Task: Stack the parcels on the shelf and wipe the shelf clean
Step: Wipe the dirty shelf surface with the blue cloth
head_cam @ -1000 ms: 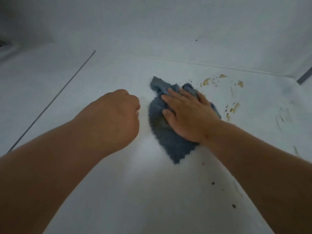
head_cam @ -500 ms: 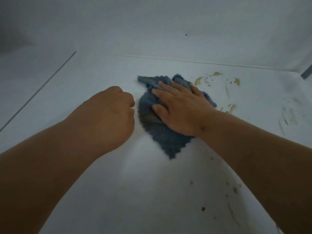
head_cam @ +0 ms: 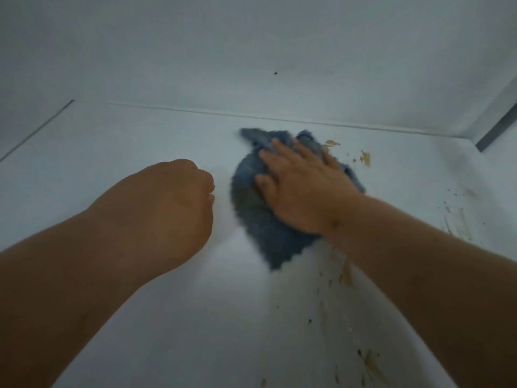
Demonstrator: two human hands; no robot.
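Observation:
A blue-grey cloth [head_cam: 268,236] lies crumpled on the white shelf floor [head_cam: 140,152]. My right hand [head_cam: 302,189] presses flat on the cloth with straight fingers pointing up and left. My left hand [head_cam: 167,211] rests on the shelf just left of the cloth, its fingers curled into a fist with nothing in it. Yellowish-brown smears [head_cam: 365,158] and dark crumbs [head_cam: 309,321] mark the shelf to the right of the cloth and below it. No parcels are in view.
The white back wall [head_cam: 251,51] rises behind the shelf, with a small dark speck [head_cam: 275,73] on it. A grey upright strip [head_cam: 495,130] stands at the far right corner. A thin dark line [head_cam: 39,130] runs along the left side.
My right hand slid the cloth to the right and toward the back, over the smears near the back. My left fist stayed beside it.

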